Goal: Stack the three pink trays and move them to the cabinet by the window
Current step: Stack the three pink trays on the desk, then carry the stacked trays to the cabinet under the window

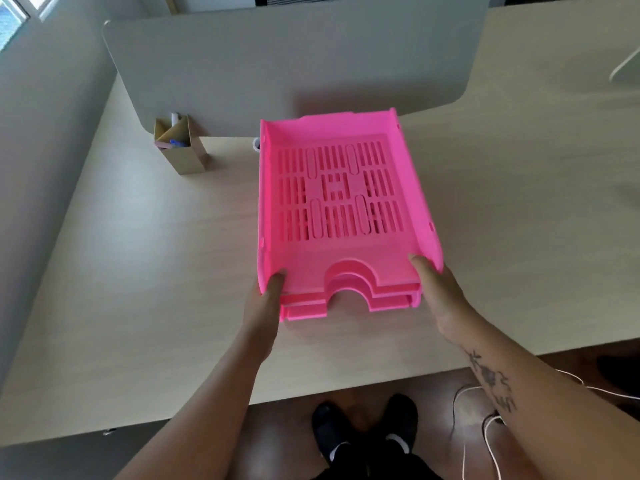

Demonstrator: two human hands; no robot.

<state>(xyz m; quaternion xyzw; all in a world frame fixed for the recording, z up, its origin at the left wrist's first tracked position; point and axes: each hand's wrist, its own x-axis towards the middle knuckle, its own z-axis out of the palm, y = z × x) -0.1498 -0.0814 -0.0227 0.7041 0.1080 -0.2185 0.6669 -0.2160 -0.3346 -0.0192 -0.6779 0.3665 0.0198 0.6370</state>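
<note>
While nested: the three pink trays (341,202) sit stacked at mid-frame on the desk (138,265).
Left hand (265,306): grasping the stack's near left corner.
Right hand (438,289): grasping the near right corner.
Lift advice: raise both sides evenly, keeping layers pressed together, probably.
Obstacle: pen holder (181,147) upper left, well apart.
Destination: cabinet not visible; window at upper left.

We stood at a pale wood-grain desk (145,271) backed by a grey partition screen (294,64). Brown glossy floor (433,393) showed below, and daylight came through a window (14,19) upper left.
</note>
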